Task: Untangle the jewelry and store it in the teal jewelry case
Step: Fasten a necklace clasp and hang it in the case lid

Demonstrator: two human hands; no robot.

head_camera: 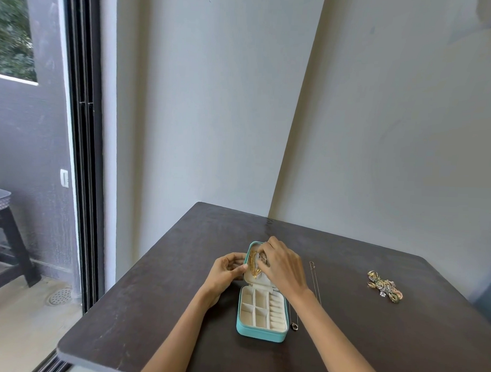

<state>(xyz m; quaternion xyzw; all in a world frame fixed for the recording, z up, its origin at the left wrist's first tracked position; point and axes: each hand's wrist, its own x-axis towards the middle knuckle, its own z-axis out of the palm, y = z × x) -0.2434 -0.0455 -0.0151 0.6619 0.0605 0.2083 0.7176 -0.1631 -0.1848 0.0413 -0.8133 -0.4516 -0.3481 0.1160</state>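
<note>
On the dark brown table [151,307] we see the teal jewelry case [258,332] lying open, its cream compartments bare in the base and its lid [259,279] tipped back away from us. Our left hand [226,271] curls around the lid's left edge, thumb pressed on the lining, while our right hand [283,266] reaches over the lid with fingers bent onto a gold necklace [254,265] hanging inside it — whether they pinch it we cannot tell. Just right of the case lies a thin chain [314,281] with a small pendant; farther right, well apart, sits a tangled jewelry clump [385,286].
</note>
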